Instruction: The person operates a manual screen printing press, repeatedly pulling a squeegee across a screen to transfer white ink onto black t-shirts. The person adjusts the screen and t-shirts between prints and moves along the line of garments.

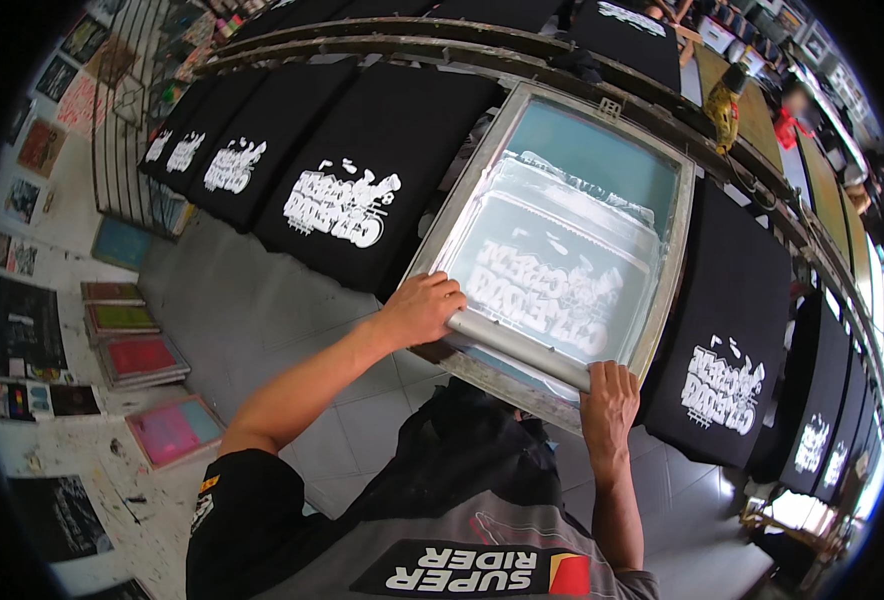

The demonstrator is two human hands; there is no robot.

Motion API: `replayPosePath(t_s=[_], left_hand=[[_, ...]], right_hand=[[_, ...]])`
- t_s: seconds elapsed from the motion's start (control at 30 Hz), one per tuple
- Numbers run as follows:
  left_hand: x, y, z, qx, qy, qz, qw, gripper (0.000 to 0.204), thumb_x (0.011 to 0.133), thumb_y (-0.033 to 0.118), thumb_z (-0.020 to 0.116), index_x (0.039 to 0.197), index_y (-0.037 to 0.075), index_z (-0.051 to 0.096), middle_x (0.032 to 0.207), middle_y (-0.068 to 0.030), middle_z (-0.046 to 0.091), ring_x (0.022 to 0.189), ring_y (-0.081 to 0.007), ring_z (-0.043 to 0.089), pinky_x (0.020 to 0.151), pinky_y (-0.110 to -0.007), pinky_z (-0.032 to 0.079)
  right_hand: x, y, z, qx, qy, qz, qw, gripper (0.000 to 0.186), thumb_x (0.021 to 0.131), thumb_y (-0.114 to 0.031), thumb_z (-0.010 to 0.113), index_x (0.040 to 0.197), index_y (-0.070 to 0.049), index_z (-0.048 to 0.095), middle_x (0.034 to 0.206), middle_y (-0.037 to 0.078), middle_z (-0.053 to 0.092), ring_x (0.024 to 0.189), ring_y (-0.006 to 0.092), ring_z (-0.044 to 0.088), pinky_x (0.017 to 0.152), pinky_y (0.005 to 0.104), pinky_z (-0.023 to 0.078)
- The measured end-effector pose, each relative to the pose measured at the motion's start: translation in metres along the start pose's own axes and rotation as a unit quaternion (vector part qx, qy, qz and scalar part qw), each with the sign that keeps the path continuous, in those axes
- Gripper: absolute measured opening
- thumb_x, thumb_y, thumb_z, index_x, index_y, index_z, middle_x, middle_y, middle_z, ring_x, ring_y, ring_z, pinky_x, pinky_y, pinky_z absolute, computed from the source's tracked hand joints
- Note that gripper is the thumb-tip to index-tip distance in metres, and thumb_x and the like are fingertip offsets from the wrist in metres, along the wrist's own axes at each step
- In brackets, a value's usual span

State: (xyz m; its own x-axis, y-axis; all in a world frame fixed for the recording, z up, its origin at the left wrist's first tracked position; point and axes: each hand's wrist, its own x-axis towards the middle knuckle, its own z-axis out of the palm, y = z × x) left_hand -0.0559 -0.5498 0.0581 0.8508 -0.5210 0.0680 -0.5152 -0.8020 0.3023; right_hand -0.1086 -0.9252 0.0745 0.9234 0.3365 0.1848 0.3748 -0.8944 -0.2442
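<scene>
On the front of the worn grey-and-black shirt (442,515), upside down in this view, large white block capitals on a dark panel, with a red-and-yellow patch (569,576) alongside. On the left sleeve (252,500), small marks too cramped to read. White graffiti-style lettering on the black fabric pieces (402,130) to both sides of the screen frame (678,225), and a paler design in the same manner on the mesh (612,150), with smears of white ink above.

Hidden from view: the underside and working edge of the grey squeegee (517,350). Cut off by the dark round rim: the lower part of the shirt. At upper right, beyond the frame, a yellow object (722,108) with a dark top, possibly a hand tool, but blurred.

Inside the frame, near the side closest to the body: the squeegee, long axis crosswise, from hand to hand, sloping down toward the right, roughly parallel to that near side. Left hand (429,308) closed around one end; right hand (610,405) gripping the other.
</scene>
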Motion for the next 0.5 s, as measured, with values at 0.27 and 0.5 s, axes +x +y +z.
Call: replayPosePath(t_s=[0.27,0.5], left_hand=[[0.01,-0.014,-0.003,-0.035,-0.017,0.08,0.996,0.039,0.069,0.009,0.086,0.105,0.009,0.073,0.105,-0.0047,0.068,0.101,-0.0263,0.066,0.087,-0.039,0.058],[-0.015,-0.003,0.016,-0.012,0.052,0.069,0.996,0.034,0.072,-0.001,0.074,0.105,0.007,0.078,0.098,-0.0049,0.068,0.092,-0.0279,0.065,0.08,-0.041,0.058]], right_hand=[[0.004,-0.004,0.007,0.002,0.071,0.062,0.996,0.017,0.075,-0.003,0.07,0.091,-0.007,0.065,0.087,0.011,0.066,0.086,0.0322,0.065,0.081,0.0454,0.051],[-0.019,-0.01,0.028,-0.037,0.112,0.043,0.992,0.018,0.074,-0.001,0.069,0.09,-0.006,0.066,0.089,0.009,0.064,0.085,0.0298,0.065,0.084,0.0429,0.05]])
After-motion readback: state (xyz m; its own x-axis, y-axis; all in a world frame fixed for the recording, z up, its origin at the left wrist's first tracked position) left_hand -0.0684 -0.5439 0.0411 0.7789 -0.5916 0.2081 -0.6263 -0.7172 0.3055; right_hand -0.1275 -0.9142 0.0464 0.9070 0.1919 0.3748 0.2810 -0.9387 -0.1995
